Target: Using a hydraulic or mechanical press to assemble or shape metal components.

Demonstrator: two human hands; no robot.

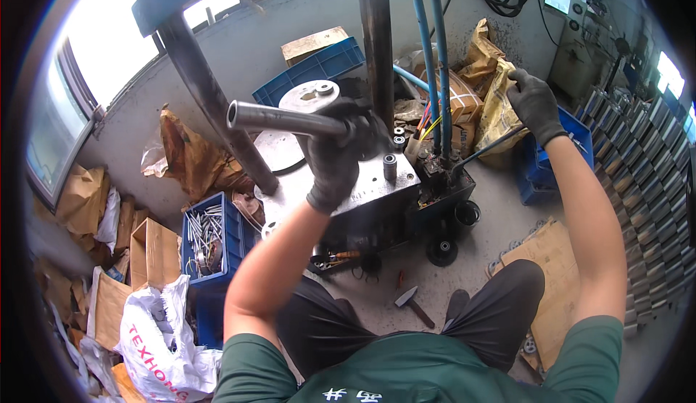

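Observation:
My left hand (335, 160), in a dark glove, is closed round a grey steel tube (272, 118) that sticks out to the left with its hollow end showing. It is held over the metal bed of a press (370, 189), in front of a round metal disc (301, 97). On the bed's right corner stands a short steel bushing (390, 168). My right hand (536, 105), gloved too, is raised at the right and closed on the upper end of a thin dark lever (493, 144). The lever slants down to the valve block (435, 174) beside the bed.
Steel columns (375, 47) and blue hoses (428, 47) rise behind the bed. A blue crate of metal rods (210, 240) stands left, blue bins (540, 167) right, near stacked steel tubes (638, 185). A hammer (415, 305) lies on the floor between my legs.

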